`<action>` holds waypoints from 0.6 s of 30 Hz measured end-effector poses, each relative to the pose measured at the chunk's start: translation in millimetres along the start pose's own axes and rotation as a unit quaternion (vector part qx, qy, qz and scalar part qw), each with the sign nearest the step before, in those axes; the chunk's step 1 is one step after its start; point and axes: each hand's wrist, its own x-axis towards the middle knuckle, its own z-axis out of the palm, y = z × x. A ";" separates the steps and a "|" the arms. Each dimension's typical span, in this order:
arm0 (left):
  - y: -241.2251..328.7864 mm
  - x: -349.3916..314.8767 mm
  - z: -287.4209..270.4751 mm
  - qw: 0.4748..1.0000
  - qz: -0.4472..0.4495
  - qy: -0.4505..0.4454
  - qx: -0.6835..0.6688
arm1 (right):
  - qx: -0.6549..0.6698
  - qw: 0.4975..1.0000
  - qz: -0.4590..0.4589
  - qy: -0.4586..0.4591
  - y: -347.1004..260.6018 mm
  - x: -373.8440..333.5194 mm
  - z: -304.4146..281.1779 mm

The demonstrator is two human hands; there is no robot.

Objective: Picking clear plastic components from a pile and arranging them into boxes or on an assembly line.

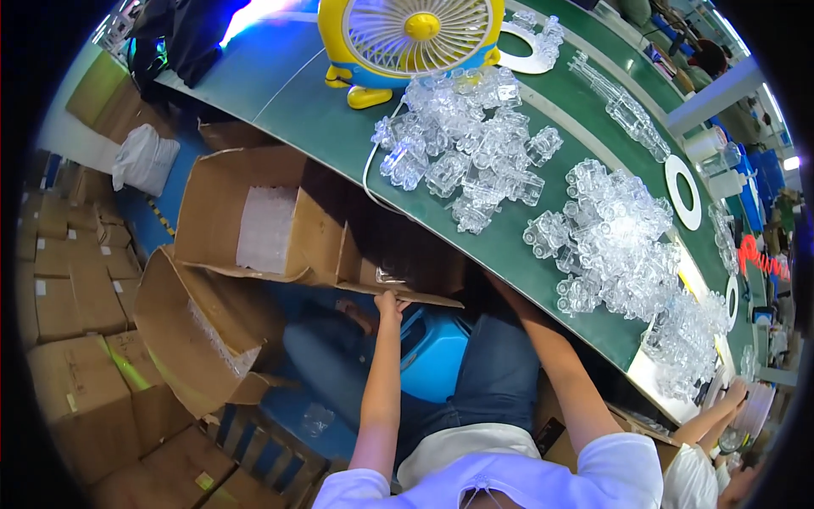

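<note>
My left hand [390, 304] is closed on the near flap of an open cardboard box [322, 259] that sits partly under the green table. Inside this box, near the flap, a small clear plastic piece [390, 273] shows in the shade. My right forearm [551, 348] reaches forward beneath the table's edge; the hand itself is hidden in the dark there, so its fingers and anything in them cannot be seen. Above, on the green table [331, 127], lie heaps of clear plastic parts [475, 127], with another heap [606, 237] farther right.
A yellow and blue fan [415, 34] stands on the table, its white cable hanging over the edge. White rings [682, 192] lie farther right. Another open box [195, 327] is at my left, beside stacked cartons [85, 390]. A blue stool [437, 356] is between my legs. Someone's arms [712, 416] show at right.
</note>
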 end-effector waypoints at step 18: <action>120.9 -181.2 51.3 0.983 -0.107 -0.146 0.042 | 0.618 0.501 0.570 -0.207 70.6 -230.9 102.6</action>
